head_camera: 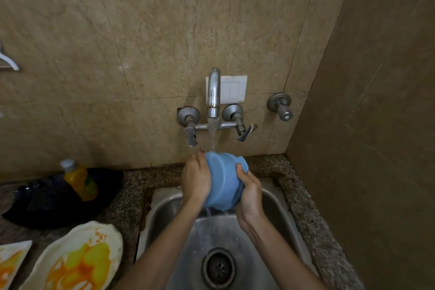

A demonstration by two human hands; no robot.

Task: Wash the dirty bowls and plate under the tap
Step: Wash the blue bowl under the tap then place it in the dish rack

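Here both hands (196,178) (249,189) clasp the blue bowl (223,179) — tilted, under the tap (213,92)

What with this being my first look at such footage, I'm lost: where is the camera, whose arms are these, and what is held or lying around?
There is no machine here. A person wears one camera on the head, looking down at their own arms. The left hand and right hand hold a blue bowl on its side under the running tap, above a steel sink. On the counter to the left lie a stained plate, another stained dish and a yellow bottle.
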